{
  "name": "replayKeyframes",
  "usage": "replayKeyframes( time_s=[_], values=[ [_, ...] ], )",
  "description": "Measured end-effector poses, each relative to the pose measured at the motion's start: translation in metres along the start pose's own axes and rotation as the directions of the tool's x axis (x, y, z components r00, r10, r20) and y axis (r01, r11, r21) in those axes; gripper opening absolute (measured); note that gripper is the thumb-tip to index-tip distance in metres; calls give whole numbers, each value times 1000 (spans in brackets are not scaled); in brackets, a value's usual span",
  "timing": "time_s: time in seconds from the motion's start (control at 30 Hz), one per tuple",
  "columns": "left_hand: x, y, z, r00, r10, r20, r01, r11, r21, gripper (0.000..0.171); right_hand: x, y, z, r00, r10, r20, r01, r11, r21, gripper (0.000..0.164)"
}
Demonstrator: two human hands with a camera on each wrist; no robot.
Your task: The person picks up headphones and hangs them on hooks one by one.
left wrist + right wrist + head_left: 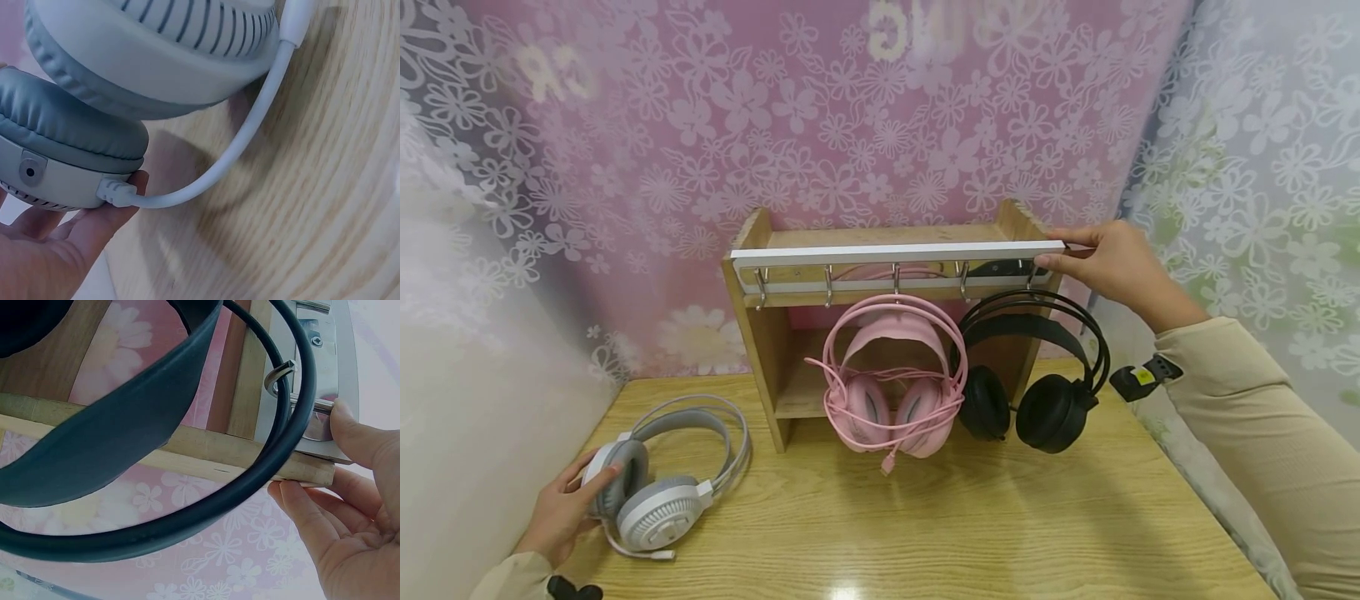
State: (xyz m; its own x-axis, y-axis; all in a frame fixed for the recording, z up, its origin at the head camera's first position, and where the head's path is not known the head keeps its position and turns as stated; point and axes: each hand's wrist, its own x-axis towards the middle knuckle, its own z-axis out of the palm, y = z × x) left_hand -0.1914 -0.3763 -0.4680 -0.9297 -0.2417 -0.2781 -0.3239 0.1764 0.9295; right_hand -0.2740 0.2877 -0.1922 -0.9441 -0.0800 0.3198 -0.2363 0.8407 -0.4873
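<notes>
My left hand (560,507) holds the white-and-grey headphones (664,515) by one ear cup, thumb over the grey cushion, at the left of the table. In the left wrist view, its fingers lie under that ear cup (69,137), where a white microphone boom (231,153) joins on. With thumb and fingers, my right hand (1116,265) grips the right end of the hook rail (880,251) on the wooden shelf (760,367). Black headphones (1051,414) hang by their headband from the rightmost hook (278,376), beside this hand. Pink headphones (867,410) hang from the middle hook.
Several metal hooks line the rail; two at the left (828,287) and one (964,282) between the pink and black headphones carry nothing. The shelf stands at the back of the wood-grain table (865,533), before a pink flowered curtain (850,125). A pink cable wraps the pink headphones.
</notes>
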Motion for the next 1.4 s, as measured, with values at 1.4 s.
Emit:
replayKeyframes(
  time_s=[1.4],
  values=[
    [-35, 33, 40, 923, 210, -321, -365, 738, -567, 45, -1, -1, -1, 1000, 13, 13, -14, 1000, 8, 65]
  ],
)
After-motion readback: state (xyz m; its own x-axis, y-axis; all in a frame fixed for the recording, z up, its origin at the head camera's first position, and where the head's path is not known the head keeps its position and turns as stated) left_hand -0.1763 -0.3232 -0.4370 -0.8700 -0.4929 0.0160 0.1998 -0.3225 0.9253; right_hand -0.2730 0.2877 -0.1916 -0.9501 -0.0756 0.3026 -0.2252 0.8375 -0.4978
